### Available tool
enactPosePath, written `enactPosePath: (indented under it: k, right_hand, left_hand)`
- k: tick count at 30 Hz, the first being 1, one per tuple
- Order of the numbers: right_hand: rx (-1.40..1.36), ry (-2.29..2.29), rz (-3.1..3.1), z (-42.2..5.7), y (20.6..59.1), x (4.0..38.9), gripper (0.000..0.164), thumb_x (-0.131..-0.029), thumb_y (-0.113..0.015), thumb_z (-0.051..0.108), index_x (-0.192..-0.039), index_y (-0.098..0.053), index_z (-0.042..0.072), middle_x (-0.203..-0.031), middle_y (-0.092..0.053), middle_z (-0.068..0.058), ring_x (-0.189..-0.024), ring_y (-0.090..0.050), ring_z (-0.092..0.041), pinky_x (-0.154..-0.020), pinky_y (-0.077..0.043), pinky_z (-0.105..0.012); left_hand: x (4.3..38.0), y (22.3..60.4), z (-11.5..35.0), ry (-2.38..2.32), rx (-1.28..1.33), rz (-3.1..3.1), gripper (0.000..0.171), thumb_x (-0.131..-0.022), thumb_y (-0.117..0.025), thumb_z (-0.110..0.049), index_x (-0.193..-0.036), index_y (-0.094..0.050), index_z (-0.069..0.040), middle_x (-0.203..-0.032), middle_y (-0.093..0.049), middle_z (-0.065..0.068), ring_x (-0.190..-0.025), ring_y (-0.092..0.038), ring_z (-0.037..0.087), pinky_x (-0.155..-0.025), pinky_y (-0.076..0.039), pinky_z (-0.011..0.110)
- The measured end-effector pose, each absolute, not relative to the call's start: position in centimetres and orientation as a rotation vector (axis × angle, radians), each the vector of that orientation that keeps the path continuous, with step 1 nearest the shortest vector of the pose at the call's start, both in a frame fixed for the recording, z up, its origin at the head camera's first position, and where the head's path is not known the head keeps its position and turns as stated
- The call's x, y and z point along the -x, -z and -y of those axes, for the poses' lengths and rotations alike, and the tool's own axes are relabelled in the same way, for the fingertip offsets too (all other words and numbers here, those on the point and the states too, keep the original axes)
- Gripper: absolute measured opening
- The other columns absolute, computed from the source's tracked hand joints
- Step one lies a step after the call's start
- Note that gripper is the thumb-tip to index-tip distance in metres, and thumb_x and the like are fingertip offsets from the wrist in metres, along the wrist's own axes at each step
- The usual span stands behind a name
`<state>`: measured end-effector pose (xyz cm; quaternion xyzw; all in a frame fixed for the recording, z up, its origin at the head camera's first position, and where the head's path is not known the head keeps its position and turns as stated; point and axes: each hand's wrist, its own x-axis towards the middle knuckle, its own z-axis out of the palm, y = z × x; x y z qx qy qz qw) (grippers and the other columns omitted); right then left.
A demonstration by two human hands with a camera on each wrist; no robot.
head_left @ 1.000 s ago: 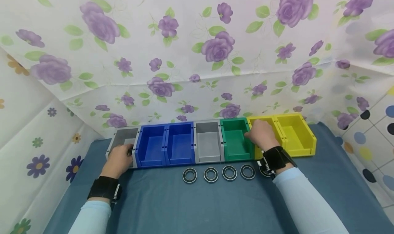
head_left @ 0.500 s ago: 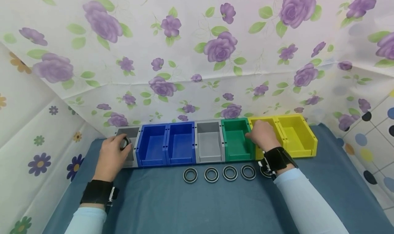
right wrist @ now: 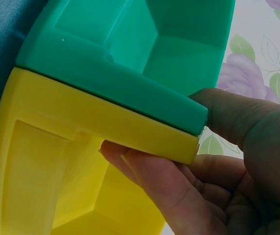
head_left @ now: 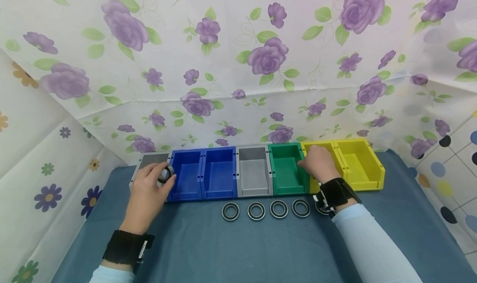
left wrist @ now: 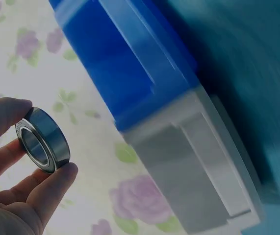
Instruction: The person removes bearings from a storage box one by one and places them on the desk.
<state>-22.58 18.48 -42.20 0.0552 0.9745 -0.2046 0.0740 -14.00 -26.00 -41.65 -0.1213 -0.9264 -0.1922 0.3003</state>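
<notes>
My left hand (head_left: 147, 192) pinches a ball bearing (left wrist: 59, 139) between thumb and fingertips. In the head view it is above the leftmost grey bin (head_left: 154, 158), beside the first blue bin (head_left: 186, 175). The left wrist view shows the bearing as a shiny metal ring with a hollow centre, apart from the bins. My right hand (head_left: 319, 163) grips the adjoining side walls of the green bin (right wrist: 115, 95) and the nearer yellow bin (right wrist: 95, 115), thumb on the green side and fingers inside the yellow one.
A second blue bin (head_left: 219, 175), a middle grey bin (head_left: 254, 175) and the far yellow bin (head_left: 357, 167) complete the row. Several bearings (head_left: 230, 219) lie on the blue cloth (head_left: 238, 250) before it; one is partly behind my right wrist. Flowered sheeting (head_left: 223, 68) stands behind.
My left hand has lifted the bearing up out of the leftmost grey bin and carried it slightly right, towards the first blue bin. The right hand keeps its place.
</notes>
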Motion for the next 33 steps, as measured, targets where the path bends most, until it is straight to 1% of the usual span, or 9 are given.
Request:
enactPosePath:
  k: [4,12,15,20,23,27,33]
  right_hand:
    - [-0.169,0.628,-2.922,-18.5,42.2,22.5,0.029,-0.083,-0.068,0.029,-0.075,-0.058,0.003,-0.063,-0.054,-0.009,-0.051,-0.053,-0.020,-0.045,-0.045,-0.029]
    - [-0.170,0.635,-2.917,-18.6,42.1,22.4,0.029,-0.084,-0.068,0.029,-0.074,-0.057,0.003,-0.062,-0.053,-0.009,-0.050,-0.054,-0.021,-0.045,-0.045,-0.029]
    - [-0.158,0.632,-2.918,-18.5,42.0,22.4,0.030,-0.083,-0.068,0.029,-0.073,-0.057,0.003,-0.062,-0.053,-0.009,-0.050,-0.054,-0.020,-0.045,-0.045,-0.029]
    - [-0.149,0.630,-2.920,-18.5,42.0,22.4,0.030,-0.083,-0.068,0.029,-0.072,-0.057,0.004,-0.061,-0.053,-0.008,-0.049,-0.054,-0.020,-0.044,-0.045,-0.029]
    - [-0.154,0.636,-2.920,-18.5,42.0,22.4,0.030,-0.083,-0.068,0.029,-0.072,-0.057,0.004,-0.060,-0.053,-0.008,-0.049,-0.054,-0.020,-0.044,-0.045,-0.029]
    - [-0.159,0.639,-2.921,-18.5,42.1,22.4,0.030,-0.083,-0.068,0.029,-0.072,-0.057,0.004,-0.060,-0.053,-0.008,-0.049,-0.054,-0.020,-0.044,-0.045,-0.029]
    - [-0.149,0.633,-2.922,-18.4,42.0,22.4,0.030,-0.084,-0.068,0.029,-0.072,-0.058,0.004,-0.060,-0.054,-0.008,-0.048,-0.054,-0.020,-0.044,-0.045,-0.029]
  left_hand:
    - [13.3,41.5,24.7,0.509,0.390,2.447,0.041,-0.081,-0.072,-0.022,-0.117,-0.061,-0.006,-0.108,-0.056,0.011,-0.095,-0.050,0.024,-0.073,-0.048,0.040]
    - [12.0,42.2,22.2,0.563,0.521,2.448,0.041,-0.080,-0.072,-0.022,-0.117,-0.062,-0.007,-0.108,-0.055,0.010,-0.099,-0.049,0.022,-0.075,-0.049,0.036]
    - [11.5,42.5,21.4,0.568,0.552,2.475,0.040,-0.080,-0.072,-0.023,-0.116,-0.062,-0.008,-0.106,-0.056,0.007,-0.097,-0.049,0.020,-0.075,-0.048,0.035]
    - [10.9,43.3,20.3,0.587,0.587,2.523,0.039,-0.081,-0.071,-0.025,-0.116,-0.062,-0.012,-0.106,-0.056,0.004,-0.098,-0.048,0.019,-0.078,-0.047,0.035]
    - [10.6,43.9,19.8,0.595,0.596,2.557,0.039,-0.081,-0.071,-0.026,-0.117,-0.062,-0.014,-0.107,-0.055,0.002,-0.099,-0.048,0.017,-0.077,-0.047,0.034]
    - [10.2,44.7,19.2,0.577,0.601,2.615,0.039,-0.081,-0.071,-0.026,-0.117,-0.062,-0.015,-0.108,-0.056,0.002,-0.098,-0.049,0.017,-0.074,-0.048,0.031]
    - [9.9,45.6,18.9,0.551,0.591,2.734,0.040,-0.079,-0.073,-0.027,-0.116,-0.063,-0.016,-0.106,-0.057,0.001,-0.099,-0.050,0.017,-0.076,-0.048,0.030]
